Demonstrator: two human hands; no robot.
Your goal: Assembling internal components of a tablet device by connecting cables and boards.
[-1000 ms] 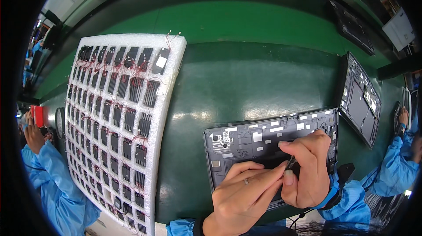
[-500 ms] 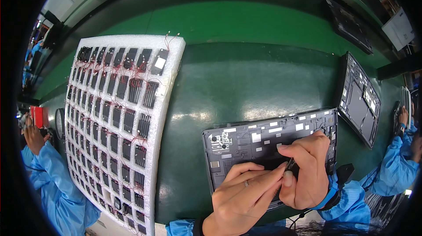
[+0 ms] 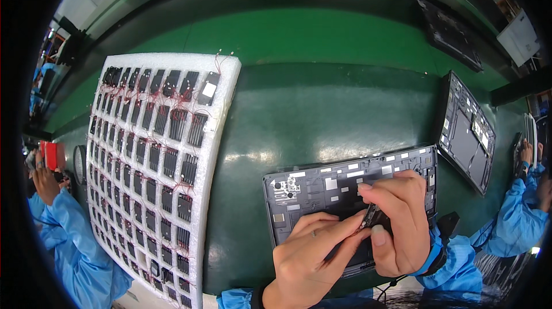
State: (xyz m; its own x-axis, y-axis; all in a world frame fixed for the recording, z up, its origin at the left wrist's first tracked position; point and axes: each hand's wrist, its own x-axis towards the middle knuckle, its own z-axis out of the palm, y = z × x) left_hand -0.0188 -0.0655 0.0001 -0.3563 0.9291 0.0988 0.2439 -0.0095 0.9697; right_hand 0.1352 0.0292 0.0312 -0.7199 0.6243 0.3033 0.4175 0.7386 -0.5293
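Note:
A small black wired module point(image 3: 372, 214) is pinched between my two hands, above a dark tablet-like housing point(image 3: 293, 174). My left hand point(image 3: 319, 254) is closed, its thumb and fingertips pressed together at the module's lower end, where a bit of red shows. My right hand point(image 3: 402, 222) curls round the other side, index finger and thumb on the module. Much of the module is hidden by fingers. The housing lies inside up on the green bench, with white and silver pads along its far edge; my hands cover its near middle.
At left stands a white foam tray point(image 3: 227, 87) of many black modules with red wires. A second housing point(image 3: 460, 136) lies to the right, a third point(image 3: 448, 33) behind it. Co-workers' blue sleeves point(image 3: 75, 240) show at both sides. A dark cuff rings my right wrist.
My fingertips have shifted slightly, and more of the black module now shows between them. Both hands stay over the housing. The whole view has moved a little.

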